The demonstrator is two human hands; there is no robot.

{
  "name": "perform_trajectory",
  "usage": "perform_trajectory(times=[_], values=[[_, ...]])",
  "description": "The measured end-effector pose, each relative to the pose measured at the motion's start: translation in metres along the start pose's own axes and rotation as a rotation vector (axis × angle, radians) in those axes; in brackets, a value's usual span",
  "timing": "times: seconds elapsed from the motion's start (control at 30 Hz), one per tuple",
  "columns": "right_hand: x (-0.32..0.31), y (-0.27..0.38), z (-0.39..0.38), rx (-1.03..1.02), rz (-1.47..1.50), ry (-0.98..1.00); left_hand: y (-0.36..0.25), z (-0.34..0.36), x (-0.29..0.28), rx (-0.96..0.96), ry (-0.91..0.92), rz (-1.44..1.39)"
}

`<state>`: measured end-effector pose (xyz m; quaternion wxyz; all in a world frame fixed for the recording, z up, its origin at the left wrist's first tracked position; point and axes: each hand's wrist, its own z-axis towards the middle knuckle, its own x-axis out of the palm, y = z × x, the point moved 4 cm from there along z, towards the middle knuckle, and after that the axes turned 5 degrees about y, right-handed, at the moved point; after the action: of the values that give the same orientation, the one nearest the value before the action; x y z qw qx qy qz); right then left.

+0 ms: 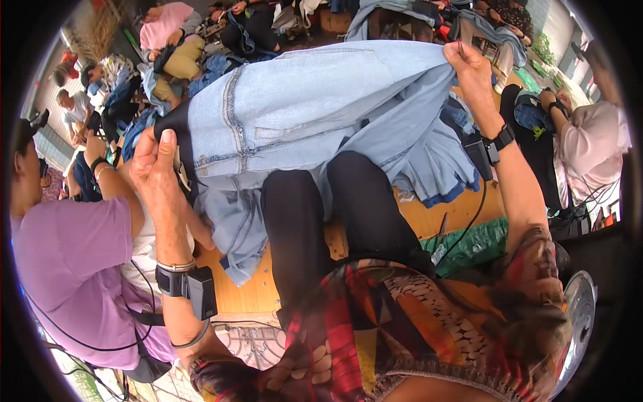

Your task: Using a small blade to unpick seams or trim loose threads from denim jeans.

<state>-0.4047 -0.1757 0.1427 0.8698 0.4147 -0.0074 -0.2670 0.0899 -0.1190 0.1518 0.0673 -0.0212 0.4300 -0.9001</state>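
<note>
A light blue denim garment, its seams showing on the face toward me, is stretched between my two hands above my knees. At its left end, the black band is gripped by my left hand, thumb pointing up. My right hand is raised farther away and pinches the far right corner of the cloth. A small dark thing shows by those fingertips, too small to name. Folds of the garment hang down over my lap and the wooden surface, hiding part of both.
Below the right folds, a thin dark pointed tool lies near green plastic on the wooden board. A person in purple sits close at my left, another person at right. Several others work with cloth beyond. A black cable hangs from my right wrist.
</note>
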Motion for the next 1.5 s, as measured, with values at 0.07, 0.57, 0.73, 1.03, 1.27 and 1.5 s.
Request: perform_trajectory(times=[0.07,0.57,0.73,1.03,1.27,1.5], values=[[-0.004,0.011,0.031,-0.192,-0.010,0.049,-0.013,0.027,-0.004,0.065,-0.003,-0.031],[-0.004,0.030,0.069,-0.215,-0.037,0.498,0.010,0.012,-0.003,-0.427,0.213,-0.198],[0.070,-0.103,-0.040,0.001,-0.625,0.398,0.178,-0.092,0.000,-0.742,0.005,-0.187],[0.116,0.061,-0.145,-0.239,0.140,0.814,0.083,-0.152,0.045,-0.883,0.155,-0.614],[0.172,0.087,-0.212,-0.300,0.142,1.274,0.043,-0.100,0.022,-0.642,0.201,-0.381],[0.189,0.062,-0.238,-0.285,0.190,1.289,0.117,-0.166,0.000,-0.749,0.159,-0.187]])
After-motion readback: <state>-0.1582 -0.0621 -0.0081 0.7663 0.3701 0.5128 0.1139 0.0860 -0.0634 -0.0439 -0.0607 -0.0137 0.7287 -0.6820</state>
